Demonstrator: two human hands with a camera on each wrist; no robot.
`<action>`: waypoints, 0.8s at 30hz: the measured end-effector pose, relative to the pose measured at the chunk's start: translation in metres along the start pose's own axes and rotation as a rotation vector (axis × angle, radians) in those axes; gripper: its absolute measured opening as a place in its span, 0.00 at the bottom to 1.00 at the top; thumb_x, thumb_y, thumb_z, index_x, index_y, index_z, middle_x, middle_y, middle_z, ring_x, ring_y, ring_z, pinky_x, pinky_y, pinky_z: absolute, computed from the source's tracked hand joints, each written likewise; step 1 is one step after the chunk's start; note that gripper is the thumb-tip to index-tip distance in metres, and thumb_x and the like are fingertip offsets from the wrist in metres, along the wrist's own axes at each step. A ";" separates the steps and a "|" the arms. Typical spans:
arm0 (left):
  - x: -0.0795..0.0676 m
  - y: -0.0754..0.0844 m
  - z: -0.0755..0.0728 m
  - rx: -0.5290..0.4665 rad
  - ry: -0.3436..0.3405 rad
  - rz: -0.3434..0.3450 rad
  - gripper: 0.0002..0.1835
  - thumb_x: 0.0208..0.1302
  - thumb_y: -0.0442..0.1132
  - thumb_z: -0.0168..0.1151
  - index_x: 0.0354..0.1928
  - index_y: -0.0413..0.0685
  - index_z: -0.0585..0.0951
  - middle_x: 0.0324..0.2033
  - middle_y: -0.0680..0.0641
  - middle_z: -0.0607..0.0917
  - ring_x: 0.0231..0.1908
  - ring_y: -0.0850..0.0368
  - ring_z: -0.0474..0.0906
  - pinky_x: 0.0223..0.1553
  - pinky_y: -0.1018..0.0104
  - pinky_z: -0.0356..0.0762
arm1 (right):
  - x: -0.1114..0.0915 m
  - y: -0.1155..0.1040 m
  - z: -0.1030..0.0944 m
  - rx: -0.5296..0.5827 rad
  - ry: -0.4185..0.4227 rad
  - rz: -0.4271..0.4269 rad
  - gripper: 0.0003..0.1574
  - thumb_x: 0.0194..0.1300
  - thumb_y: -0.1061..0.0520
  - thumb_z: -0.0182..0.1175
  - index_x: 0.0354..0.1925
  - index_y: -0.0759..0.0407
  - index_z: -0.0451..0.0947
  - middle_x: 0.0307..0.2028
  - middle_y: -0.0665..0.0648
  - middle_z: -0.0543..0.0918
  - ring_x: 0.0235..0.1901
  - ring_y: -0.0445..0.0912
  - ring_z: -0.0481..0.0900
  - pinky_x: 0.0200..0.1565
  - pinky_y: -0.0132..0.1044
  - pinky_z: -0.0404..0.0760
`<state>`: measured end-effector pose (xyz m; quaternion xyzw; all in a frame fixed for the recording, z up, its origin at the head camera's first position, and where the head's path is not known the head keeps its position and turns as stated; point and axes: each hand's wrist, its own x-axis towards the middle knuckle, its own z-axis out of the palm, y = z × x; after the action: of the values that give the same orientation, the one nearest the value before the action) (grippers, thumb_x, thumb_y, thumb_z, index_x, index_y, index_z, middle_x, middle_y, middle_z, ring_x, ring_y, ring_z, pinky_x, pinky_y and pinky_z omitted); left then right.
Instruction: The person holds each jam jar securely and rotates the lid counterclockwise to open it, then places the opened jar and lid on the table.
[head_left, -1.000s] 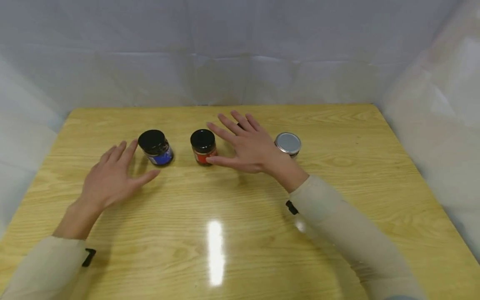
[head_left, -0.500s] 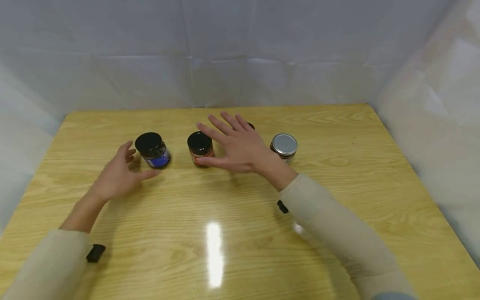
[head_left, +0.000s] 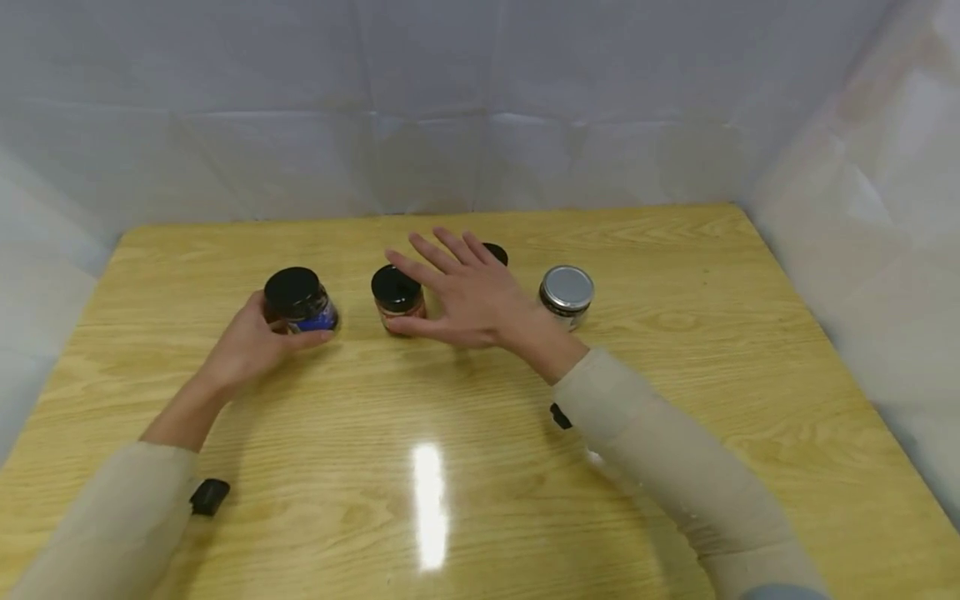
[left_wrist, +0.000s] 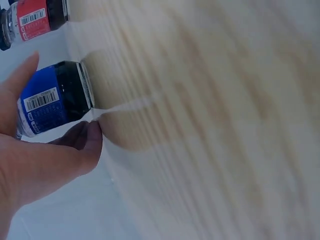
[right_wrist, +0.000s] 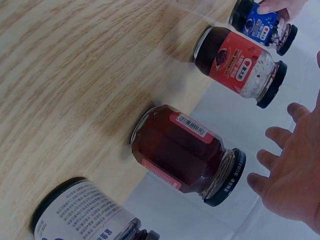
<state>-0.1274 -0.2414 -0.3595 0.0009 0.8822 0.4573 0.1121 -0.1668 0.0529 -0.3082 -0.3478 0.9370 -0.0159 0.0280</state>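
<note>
My left hand (head_left: 251,343) grips the blue-labelled glass jar (head_left: 294,289), thumb across its front and fingers curled behind. The jar stands upright with a black lid. My right hand (head_left: 472,302) is spread with straight fingers above the table, holding nothing. It partly covers the red-labelled jar (head_left: 395,286) with a black lid in the head view. A jar of dark reddish contents (right_wrist: 180,150) stands behind that hand; only its black lid shows from above. In the right wrist view, fingertips appear apart from these jars.
A jar with a silver top (head_left: 567,287) and a pale printed label stands at the right end of the row. All the jars stand on a wood-grain table (head_left: 315,517). White sheeting (head_left: 600,100) rises behind the table and at both sides.
My left hand has moved right and forward, from beside the blue-labelled jar to around it, its fingers curling behind. My right hand stays spread, shifting slightly left in view as the camera moves.
</note>
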 end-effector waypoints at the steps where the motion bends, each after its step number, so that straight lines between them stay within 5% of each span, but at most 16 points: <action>1: 0.000 0.001 0.000 0.001 0.000 -0.005 0.50 0.53 0.53 0.72 0.69 0.36 0.56 0.59 0.31 0.68 0.60 0.34 0.64 0.57 0.38 0.62 | -0.001 0.000 0.000 -0.006 -0.003 0.000 0.54 0.54 0.13 0.25 0.73 0.28 0.31 0.74 0.45 0.37 0.72 0.46 0.29 0.68 0.46 0.29; 24: 0.002 0.001 -0.001 -0.036 0.012 -0.071 0.50 0.53 0.54 0.72 0.70 0.34 0.58 0.62 0.30 0.66 0.62 0.35 0.61 0.59 0.41 0.61 | -0.014 -0.003 -0.007 -0.023 0.002 0.002 0.51 0.57 0.15 0.23 0.74 0.30 0.35 0.74 0.45 0.38 0.72 0.45 0.30 0.69 0.46 0.33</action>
<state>-0.1300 -0.2414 -0.3586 -0.0351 0.8738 0.4690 0.1232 -0.1544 0.0597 -0.3000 -0.3472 0.9375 -0.0053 0.0232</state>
